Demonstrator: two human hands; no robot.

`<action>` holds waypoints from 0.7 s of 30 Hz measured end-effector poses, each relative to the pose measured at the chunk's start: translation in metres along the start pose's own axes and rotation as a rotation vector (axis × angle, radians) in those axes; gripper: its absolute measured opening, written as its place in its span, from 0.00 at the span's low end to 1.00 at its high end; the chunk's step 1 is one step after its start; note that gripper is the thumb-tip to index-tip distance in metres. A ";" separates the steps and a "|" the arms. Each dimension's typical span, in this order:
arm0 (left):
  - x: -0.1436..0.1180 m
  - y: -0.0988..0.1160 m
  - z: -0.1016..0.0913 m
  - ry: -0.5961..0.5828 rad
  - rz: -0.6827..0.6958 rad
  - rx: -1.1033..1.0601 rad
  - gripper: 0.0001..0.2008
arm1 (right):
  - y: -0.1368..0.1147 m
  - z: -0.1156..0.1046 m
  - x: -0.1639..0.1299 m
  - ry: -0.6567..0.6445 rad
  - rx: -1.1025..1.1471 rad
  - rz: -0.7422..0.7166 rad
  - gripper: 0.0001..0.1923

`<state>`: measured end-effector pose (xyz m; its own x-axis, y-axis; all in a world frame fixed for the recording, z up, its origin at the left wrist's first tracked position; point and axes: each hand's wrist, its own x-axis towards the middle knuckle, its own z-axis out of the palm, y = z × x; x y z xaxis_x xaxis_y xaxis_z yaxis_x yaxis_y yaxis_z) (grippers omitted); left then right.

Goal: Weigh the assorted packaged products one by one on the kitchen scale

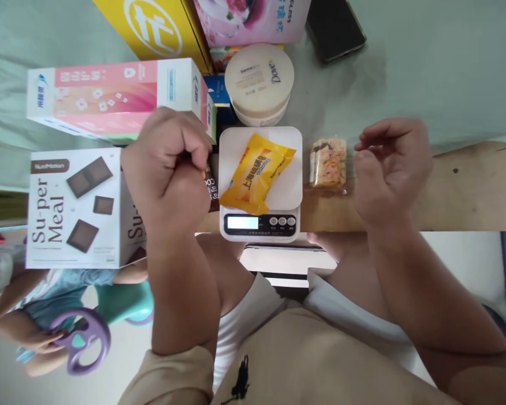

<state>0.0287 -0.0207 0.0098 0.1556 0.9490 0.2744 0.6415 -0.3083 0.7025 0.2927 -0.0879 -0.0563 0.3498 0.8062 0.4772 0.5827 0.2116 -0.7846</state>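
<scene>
A small white kitchen scale (287, 194) stands at the table's near edge with a yellow snack packet (256, 171) lying on its platform. My left hand (168, 163) hovers just left of the scale, curled into a loose fist with nothing seen in it. To the right of the scale, my right hand (390, 166) is held up with bent, parted fingers and holds nothing. Between it and the scale lies a clear-wrapped snack bar (328, 163) on the table.
A Su-per Meal box (73, 208) and a pink-white box (118, 98) sit at left. A Dove jar (259, 81), yellow box (160, 28), pink box (253, 19) and dark phone (335, 28) are behind. Another person's hand grips a purple ring (84, 340) at lower left.
</scene>
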 end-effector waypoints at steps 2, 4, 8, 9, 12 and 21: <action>-0.001 0.004 -0.001 0.000 0.004 -0.102 0.11 | -0.004 0.002 -0.001 0.017 -0.006 -0.065 0.07; -0.001 0.008 0.000 -0.002 0.023 -0.181 0.12 | -0.014 0.006 -0.004 0.019 0.003 -0.165 0.08; 0.002 0.006 0.002 -0.165 0.005 -0.082 0.10 | -0.044 0.023 -0.015 -0.122 0.036 -0.328 0.13; 0.002 0.005 0.002 -0.218 -0.015 -0.050 0.08 | -0.052 0.029 -0.018 -0.167 0.032 -0.339 0.15; 0.003 0.001 -0.001 -0.374 -0.046 0.022 0.09 | -0.066 0.045 -0.026 -0.245 -0.020 -0.323 0.16; 0.001 0.007 0.004 -0.412 -0.189 0.090 0.14 | -0.067 0.053 -0.035 -0.377 -0.258 -0.239 0.21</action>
<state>0.0360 -0.0220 0.0127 0.3035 0.9409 -0.1502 0.7475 -0.1373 0.6500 0.2026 -0.1015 -0.0414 -0.0768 0.9052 0.4180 0.7926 0.3098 -0.5251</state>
